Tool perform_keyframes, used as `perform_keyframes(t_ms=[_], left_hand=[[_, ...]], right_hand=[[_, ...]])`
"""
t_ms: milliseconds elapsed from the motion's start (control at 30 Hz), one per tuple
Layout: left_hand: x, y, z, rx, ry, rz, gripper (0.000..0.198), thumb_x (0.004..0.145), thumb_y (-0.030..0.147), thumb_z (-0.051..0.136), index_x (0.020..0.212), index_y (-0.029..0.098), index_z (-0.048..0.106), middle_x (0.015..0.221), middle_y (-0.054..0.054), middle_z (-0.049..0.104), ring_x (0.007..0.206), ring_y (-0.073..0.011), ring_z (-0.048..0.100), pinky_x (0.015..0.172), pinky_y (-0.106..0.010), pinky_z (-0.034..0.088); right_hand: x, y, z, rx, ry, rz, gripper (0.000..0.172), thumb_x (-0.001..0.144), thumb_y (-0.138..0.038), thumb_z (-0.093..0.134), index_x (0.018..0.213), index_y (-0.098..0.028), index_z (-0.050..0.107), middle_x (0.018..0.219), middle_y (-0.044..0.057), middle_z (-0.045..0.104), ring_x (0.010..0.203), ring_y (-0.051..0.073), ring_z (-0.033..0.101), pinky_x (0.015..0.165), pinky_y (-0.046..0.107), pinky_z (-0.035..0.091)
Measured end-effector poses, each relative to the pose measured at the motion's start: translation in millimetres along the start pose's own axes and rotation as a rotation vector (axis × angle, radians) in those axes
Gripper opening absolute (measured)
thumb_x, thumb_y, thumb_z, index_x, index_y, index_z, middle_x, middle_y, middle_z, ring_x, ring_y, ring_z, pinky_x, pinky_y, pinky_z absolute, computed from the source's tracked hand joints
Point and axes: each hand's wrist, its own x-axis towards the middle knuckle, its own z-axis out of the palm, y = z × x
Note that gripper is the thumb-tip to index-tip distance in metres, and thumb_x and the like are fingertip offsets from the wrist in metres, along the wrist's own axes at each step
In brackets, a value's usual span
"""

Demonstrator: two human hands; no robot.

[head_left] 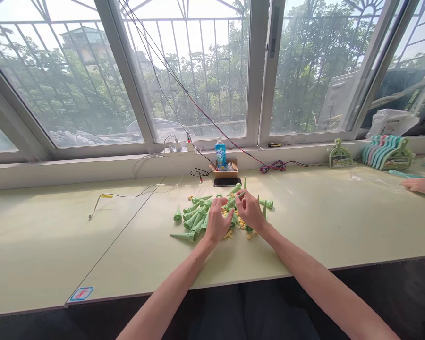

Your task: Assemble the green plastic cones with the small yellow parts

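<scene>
Head view: my forearms (179, 283) are spanning the front edge of the pale yellow-green table (127, 278), and a red-marked sticker (81, 293) is lying near that edge, off to my left. My left hand (219, 222) is curling over the heap just beside the other one; I cannot tell whether its fingers are gripping anything. My right hand (250, 210) is pinching a tapered green spike (241, 194) between thumb and fingers, just above the pile. Around and under both hands, green plastic spikes with ribbed collars (198, 217) are lying jumbled, most of them to the left, and small yellow pieces (241, 218) are scattering among them. Well to the right, another person's hand (423, 185) is resting beside a teal item (398, 174). Beyond the heap, a black smartphone (227, 182) is lying before a small open carton (226, 174), from which a blue-liquid bottle (220, 153) is rising. Farther right, dustpan-shaped goods (387, 153) are standing in a row. Behind everything, trees (212, 89) are showing through the windows.
</scene>
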Motion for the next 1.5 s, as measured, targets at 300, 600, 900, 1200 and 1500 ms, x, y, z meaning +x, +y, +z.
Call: perform_keyframes(t_ms=[300,600,900,1200,1500], left_hand=[[-2,0,3.7,-0.015,-0.002,0.001,0.020,0.081,0.011,0.058,0.099,0.020,0.053,0.097,-0.006,0.060,0.092,-0.0209,0.059,0.080,-0.037,0.053],[-3,4,5.4,-0.028,0.038,-0.040,0.017,0.084,0.012,0.054,0.098,0.020,0.051,0.095,-0.006,0.059,0.091,-0.0212,0.058,0.081,-0.038,0.051],[-3,5,7.0,-0.022,0.029,-0.033,0.017,0.085,0.013,0.054,0.099,0.021,0.051,0.096,-0.006,0.060,0.091,-0.0212,0.058,0.080,-0.037,0.051],[-4,7,6.9,-0.028,0.013,-0.044,0.014,0.085,0.012,0.053,0.096,0.021,0.052,0.095,-0.006,0.059,0.092,-0.0218,0.058,0.081,-0.037,0.051],[-5,11,7.0,-0.013,0.010,-0.042,0.015,0.083,0.010,0.054,0.093,0.020,0.053,0.093,-0.006,0.060,0.091,-0.0218,0.058,0.079,-0.037,0.051]], right_hand=[[-6,-3,6,-0.243,-0.042,-0.197,0.016,0.097,-0.024,0.043,0.100,-0.017,0.056,0.090,0.005,0.063,0.061,0.012,0.053,0.057,0.023,0.038],[23,-17,-14,-0.303,0.053,-0.132,0.017,0.095,-0.026,0.045,0.093,-0.017,0.059,0.084,0.003,0.063,0.056,0.010,0.050,0.059,0.022,0.039],[87,-11,-32,-0.579,-0.197,0.202,0.017,0.086,-0.022,0.053,0.078,-0.017,0.067,0.079,0.008,0.070,0.076,0.019,0.065,0.069,0.025,0.043],[110,10,-3,-0.554,-0.362,0.409,0.017,0.084,-0.011,0.056,0.091,-0.011,0.071,0.082,0.014,0.072,0.079,0.023,0.071,0.065,0.024,0.050],[117,32,3,-0.468,-0.442,0.538,0.017,0.084,-0.010,0.060,0.097,-0.005,0.071,0.062,0.011,0.070,0.053,0.017,0.068,0.050,0.021,0.053]])
